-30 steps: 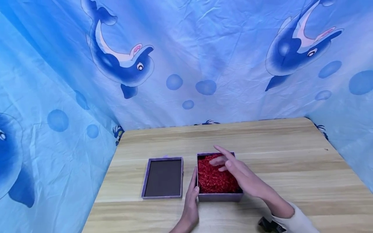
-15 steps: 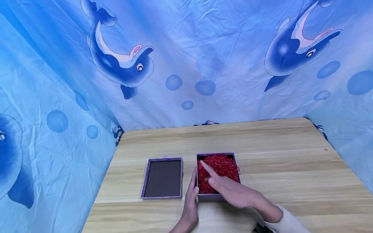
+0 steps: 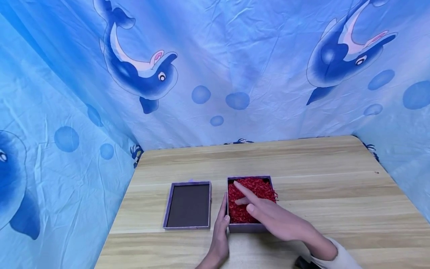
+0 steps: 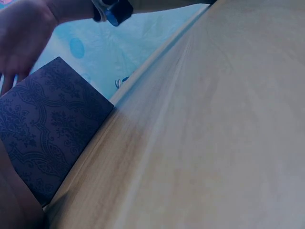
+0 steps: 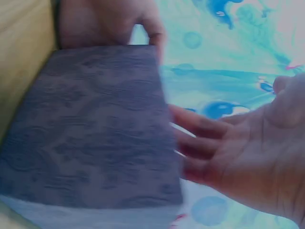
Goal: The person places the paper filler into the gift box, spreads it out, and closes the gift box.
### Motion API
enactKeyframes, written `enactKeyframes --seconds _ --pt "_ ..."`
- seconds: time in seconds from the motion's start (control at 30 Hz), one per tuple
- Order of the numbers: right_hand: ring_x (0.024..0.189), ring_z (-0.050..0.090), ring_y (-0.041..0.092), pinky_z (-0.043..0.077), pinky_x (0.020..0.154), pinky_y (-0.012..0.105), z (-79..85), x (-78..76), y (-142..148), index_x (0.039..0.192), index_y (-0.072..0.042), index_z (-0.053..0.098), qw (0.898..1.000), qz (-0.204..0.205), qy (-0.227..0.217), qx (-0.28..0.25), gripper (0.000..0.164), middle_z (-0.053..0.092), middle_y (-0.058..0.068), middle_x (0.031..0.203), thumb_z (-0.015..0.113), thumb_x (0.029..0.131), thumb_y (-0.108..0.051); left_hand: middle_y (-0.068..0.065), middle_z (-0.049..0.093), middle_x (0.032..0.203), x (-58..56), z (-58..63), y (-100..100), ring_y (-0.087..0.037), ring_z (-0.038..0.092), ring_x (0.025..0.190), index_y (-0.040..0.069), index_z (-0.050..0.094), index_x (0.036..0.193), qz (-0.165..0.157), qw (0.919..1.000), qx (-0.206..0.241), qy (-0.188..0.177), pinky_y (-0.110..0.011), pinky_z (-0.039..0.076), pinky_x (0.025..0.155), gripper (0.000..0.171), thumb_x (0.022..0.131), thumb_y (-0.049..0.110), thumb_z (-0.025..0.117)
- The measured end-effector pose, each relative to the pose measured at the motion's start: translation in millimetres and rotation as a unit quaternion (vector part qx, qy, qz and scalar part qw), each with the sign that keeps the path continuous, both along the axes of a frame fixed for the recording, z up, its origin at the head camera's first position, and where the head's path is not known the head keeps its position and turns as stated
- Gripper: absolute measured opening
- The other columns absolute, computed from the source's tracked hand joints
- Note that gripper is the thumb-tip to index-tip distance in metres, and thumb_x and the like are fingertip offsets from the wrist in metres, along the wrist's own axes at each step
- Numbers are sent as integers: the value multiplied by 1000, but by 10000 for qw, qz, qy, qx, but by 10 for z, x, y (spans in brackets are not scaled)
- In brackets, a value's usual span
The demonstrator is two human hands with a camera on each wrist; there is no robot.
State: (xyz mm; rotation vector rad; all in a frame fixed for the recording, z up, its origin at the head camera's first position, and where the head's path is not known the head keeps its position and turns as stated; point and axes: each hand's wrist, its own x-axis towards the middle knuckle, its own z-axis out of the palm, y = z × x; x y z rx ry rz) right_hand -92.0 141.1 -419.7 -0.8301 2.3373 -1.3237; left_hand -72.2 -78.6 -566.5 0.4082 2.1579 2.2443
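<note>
A square purple box (image 3: 245,228) stands on the table, filled with red shredded paper (image 3: 256,188). Along its left side lies my left hand (image 3: 220,235), fingers straight against the wall. My right hand (image 3: 279,220) reaches over the box from the right, its fingers extended at the red shreds; the fingertips are partly hidden. In the left wrist view the box's embossed wall (image 4: 57,124) shows, with the right hand (image 4: 24,33) above it. The right wrist view has the right hand's fingers (image 5: 200,143) dipping behind the box rim, and the left hand (image 5: 109,21) at the opposite side.
A shallow purple lid (image 3: 188,205) with a dark inside lies left of the box. Some red strands stick out over the box's right edge. The wooden table (image 3: 336,194) is enclosed by a blue dolphin-print curtain (image 3: 215,67).
My right hand has moved down and left over the shredded paper, then slightly back up and right. Red strands now poke over the right rim. The left hand stays put.
</note>
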Motion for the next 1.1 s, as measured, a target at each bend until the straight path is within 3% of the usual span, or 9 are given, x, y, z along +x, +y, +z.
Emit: enactKeyframes --seconds 0.1,0.2,0.27,0.33,0.53,0.67,0.9,1.1 --pt "153 50 42 44 117 72 99 60 13 180 -33 10 9979 -617 147 -117 64 55 9 166 35 122 -35 -13 13 186 26 107 14 -4 12 168 12 14 179 41 9997 -170 148 -14 10 129 65 115 18 26" --pt "163 33 44 31 125 76 120 100 -13 181 -27 7 9914 -1260 345 -46 71 35 13 179 44 121 -40 -17 12 185 22 124 20 -2 12 167 9 14 179 21 9996 -139 238 -13 10 129 65 115 16 25" --pt "168 20 43 24 128 75 98 105 -35 180 -24 2 9881 -1468 465 37 80 18 13 185 50 119 -42 -17 12 185 24 130 23 0 12 166 9 14 179 40 9997 -160 192 -13 11 129 66 115 16 25" --pt "170 9 41 19 130 74 59 96 -58 180 -23 -3 9868 -1527 526 125 87 4 8 187 55 117 -43 -16 13 185 24 130 25 1 12 166 10 14 179 49 9997 -173 151 -13 10 129 66 115 16 26" --pt "170 -1 45 13 129 77 -85 32 -125 179 -17 -6 9852 -1612 442 378 98 -3 15 186 59 114 -48 -13 13 186 32 143 27 1 12 166 13 14 179 69 9997 -229 2 -13 10 128 66 115 18 26" --pt "168 -7 48 9 130 75 -144 -35 -143 177 -11 -13 9880 -1439 72 562 104 -9 20 184 59 114 -51 -13 14 185 31 144 27 0 12 166 14 15 179 84 9996 -261 37 -13 10 128 66 115 18 26" --pt "168 -3 46 11 133 71 -202 -104 -143 176 -10 -17 9914 -1109 -208 667 104 -10 21 183 57 115 -51 -11 13 186 25 130 24 -2 12 167 16 15 180 92 9997 -245 34 -13 9 127 66 115 19 26" --pt "168 6 44 17 132 71 -98 -35 -81 178 -11 -10 9894 -1324 315 506 99 -4 17 185 58 115 -47 -8 12 186 23 131 21 -4 10 168 15 12 180 -47 9998 -172 118 -15 9 129 66 115 18 25"
